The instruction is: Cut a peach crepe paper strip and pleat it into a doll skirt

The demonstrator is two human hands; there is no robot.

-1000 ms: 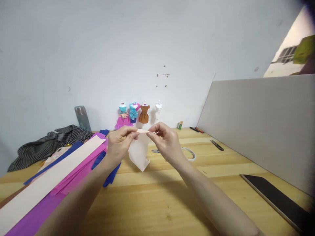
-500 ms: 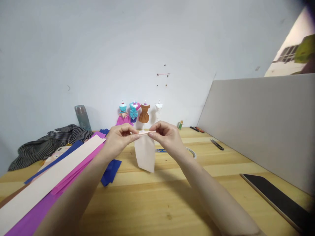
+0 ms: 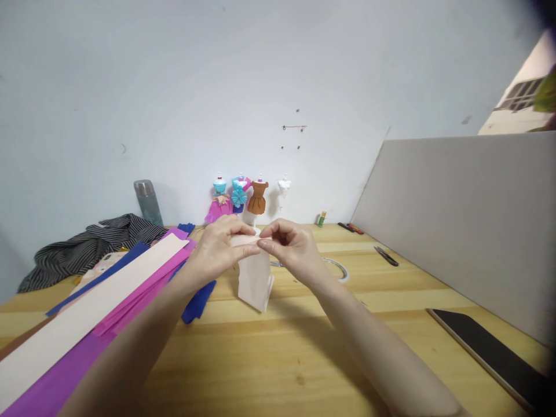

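Both hands pinch the top edge of a pale pink crepe paper piece (image 3: 254,281), which hangs down above the wooden table. My left hand (image 3: 221,243) holds the top left part between thumb and fingers. Close beside it, my right hand (image 3: 289,246) grips the same edge, its thumb almost meeting the left thumb. The paper's upper strip looks folded or gathered between the fingertips; the fingers partly hide it. Behind the hands stand small dress forms, one in a brown paper dress (image 3: 258,198), another in a blue top with a pink skirt (image 3: 219,208).
Paper strips in pale pink (image 3: 108,307), purple and blue lie at the left, near a striped cloth (image 3: 87,252) and a flask (image 3: 148,202). A bare white dress form (image 3: 284,184), a tape roll (image 3: 341,269), a small cutter (image 3: 386,256) and a phone (image 3: 482,353) sit further right.
My hands have drawn slightly closer together and tilted the paper's top edge. The hanging paper has swung, and its lower right edge now shows a fold. The view has shifted slightly.
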